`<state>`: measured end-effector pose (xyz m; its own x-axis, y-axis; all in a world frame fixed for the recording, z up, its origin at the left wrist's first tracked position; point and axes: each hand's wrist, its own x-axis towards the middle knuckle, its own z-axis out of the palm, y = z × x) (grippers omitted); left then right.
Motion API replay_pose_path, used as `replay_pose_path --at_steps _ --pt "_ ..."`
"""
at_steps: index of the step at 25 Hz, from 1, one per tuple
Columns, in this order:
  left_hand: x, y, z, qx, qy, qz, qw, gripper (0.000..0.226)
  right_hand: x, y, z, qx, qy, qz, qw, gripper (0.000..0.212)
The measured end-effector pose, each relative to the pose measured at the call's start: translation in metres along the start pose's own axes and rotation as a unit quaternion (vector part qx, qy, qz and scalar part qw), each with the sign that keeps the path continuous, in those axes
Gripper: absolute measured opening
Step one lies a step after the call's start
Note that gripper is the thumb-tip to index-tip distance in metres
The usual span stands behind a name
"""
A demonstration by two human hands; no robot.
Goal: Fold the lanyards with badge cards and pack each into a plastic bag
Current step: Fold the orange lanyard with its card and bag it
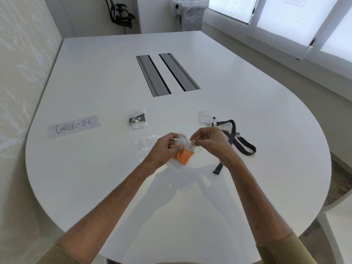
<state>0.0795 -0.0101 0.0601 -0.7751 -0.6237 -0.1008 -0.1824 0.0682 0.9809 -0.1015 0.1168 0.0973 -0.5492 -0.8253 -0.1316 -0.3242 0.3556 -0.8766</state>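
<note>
On white table near windows, bagged lanyard, CHECK-IN label

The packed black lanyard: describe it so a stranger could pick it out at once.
On the white rounded table, find the strip of tape lettered CHECK-IN on the left. Just right of it lies a small clear plastic bag holding a folded black lanyard. Unlike the loose black lanyard on the right, it is folded and bagged.
</note>
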Motion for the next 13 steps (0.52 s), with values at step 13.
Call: replay_pose_path --at_steps 13 --pt "-0.001 0.0002 0.0076 -0.091 0.006 -0.022 0.996 0.027 -0.0067 -0.0085 -0.0004 -0.099 -0.01 -0.072 0.992 0.003"
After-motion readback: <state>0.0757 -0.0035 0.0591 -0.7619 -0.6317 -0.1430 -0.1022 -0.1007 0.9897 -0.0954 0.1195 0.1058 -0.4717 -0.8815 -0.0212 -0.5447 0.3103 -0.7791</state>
